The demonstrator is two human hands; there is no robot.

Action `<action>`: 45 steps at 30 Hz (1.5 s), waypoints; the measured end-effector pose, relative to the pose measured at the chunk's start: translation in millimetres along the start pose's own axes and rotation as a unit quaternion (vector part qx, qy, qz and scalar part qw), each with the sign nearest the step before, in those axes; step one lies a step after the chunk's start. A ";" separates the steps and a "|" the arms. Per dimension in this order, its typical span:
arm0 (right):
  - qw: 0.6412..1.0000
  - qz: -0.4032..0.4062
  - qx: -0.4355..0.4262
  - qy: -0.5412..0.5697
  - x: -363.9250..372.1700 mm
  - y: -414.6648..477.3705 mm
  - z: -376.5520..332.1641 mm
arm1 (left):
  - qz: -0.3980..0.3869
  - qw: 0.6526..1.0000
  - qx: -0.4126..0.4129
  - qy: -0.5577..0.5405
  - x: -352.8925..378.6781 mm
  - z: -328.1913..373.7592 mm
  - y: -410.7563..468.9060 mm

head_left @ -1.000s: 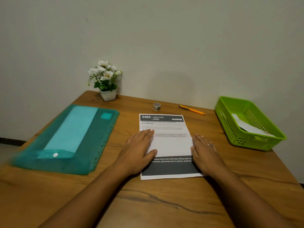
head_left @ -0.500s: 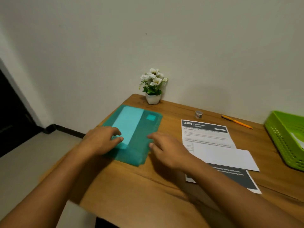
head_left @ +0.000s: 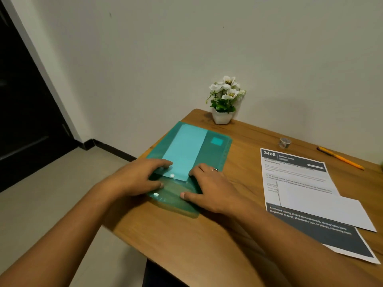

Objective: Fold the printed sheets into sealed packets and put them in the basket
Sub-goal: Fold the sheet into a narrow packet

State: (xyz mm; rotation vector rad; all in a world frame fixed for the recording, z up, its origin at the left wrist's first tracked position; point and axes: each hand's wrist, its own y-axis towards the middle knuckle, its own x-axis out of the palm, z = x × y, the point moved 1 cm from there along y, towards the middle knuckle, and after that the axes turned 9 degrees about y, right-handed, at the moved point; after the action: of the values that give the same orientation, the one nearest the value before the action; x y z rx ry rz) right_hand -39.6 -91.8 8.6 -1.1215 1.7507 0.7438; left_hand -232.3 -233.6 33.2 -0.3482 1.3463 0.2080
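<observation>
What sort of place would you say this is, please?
Probably a home or small-office desk corner: a brown wooden table against a bare off-white wall, with a translucent teal plastic document folder, a white printed paper sheet and a small white pot of white flowers.
</observation>
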 end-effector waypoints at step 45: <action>0.995 0.078 -0.069 0.007 -3.0 -9.7 -24.3 | 0.253 0.967 0.012 -0.011 44.2 -14.1 21.7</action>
State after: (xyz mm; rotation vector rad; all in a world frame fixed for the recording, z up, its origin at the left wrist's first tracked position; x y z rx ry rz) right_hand -39.0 -114.9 21.2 -1.0918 1.8369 0.9655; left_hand -243.1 -220.9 -15.3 0.0259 1.3958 0.6190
